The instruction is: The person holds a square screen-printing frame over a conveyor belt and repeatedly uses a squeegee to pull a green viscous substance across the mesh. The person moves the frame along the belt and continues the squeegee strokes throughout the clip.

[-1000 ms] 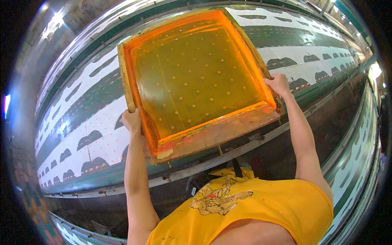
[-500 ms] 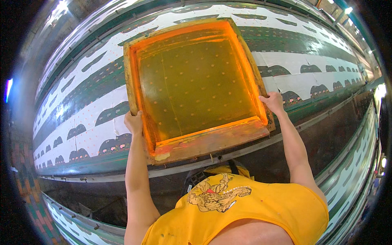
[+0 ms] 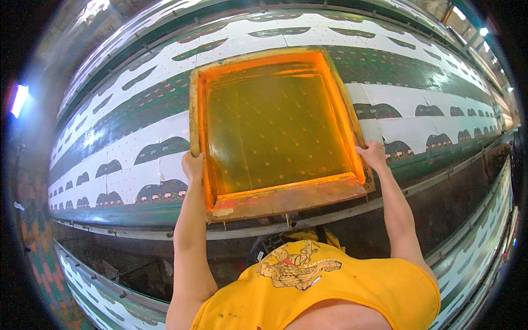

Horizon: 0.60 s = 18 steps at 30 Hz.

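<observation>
A square wooden-framed printing screen [image 3: 291, 199] is held out in front of me, its inner edges coated bright orange. Its olive-yellow mesh [image 3: 269, 132] is see-through, with small pale dots scattered across it. My left hand [image 3: 193, 166] is closed round the left side bar, near the lower corner. On the right side bar, my right hand [image 3: 373, 155] grips at about the same height. Beneath the screen runs a long green table [image 3: 137, 219] laid with white sheets [image 3: 176, 168] that have dark curved cut-outs. Whether the frame touches the table, I cannot tell.
A metal rail [image 3: 148, 235] with small pegs follows the table's near edge, just ahead of my body. Another table with white sheets [image 3: 91, 294] lies behind me at the lower left, and sheets [image 3: 467, 242] continue along the right. A bright lamp [image 3: 20, 101] shines at far left.
The screen has come a little nearer to me and sits slightly further right in view. Both hands have travelled with it, keeping their hold on the side bars.
</observation>
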{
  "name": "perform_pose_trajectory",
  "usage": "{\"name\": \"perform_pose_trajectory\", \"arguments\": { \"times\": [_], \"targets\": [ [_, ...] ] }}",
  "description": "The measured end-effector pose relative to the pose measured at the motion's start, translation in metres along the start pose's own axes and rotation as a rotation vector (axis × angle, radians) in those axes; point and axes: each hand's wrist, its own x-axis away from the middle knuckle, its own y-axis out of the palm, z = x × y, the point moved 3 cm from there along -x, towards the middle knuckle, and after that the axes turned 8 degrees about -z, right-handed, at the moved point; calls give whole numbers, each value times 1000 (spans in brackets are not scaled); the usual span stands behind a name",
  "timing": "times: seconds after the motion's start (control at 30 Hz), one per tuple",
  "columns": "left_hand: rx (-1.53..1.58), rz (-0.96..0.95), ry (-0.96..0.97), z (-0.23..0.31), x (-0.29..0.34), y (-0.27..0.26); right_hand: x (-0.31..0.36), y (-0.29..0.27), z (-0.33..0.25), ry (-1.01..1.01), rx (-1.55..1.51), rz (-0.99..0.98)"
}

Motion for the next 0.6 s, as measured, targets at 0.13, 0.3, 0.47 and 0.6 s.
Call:
{"name": "perform_pose_trajectory", "arguments": {
  "times": [0.13, 0.3, 0.47, 0.6],
  "targets": [
    [-31, -22, -45, -8, -5, 5, -3, -3, 0, 50, -71, -134],
    [-34, -55, -38, -5, -2, 3, 31, -8, -85, -218, 65, -31],
    [-8, -28, 24, -24, -5, 5, 142, 11, -226, -965, 4, -361],
    [-1, -35, 13, -16, -9, 9, 148, 45, -232, -849, 182, -355]
  ]
}}
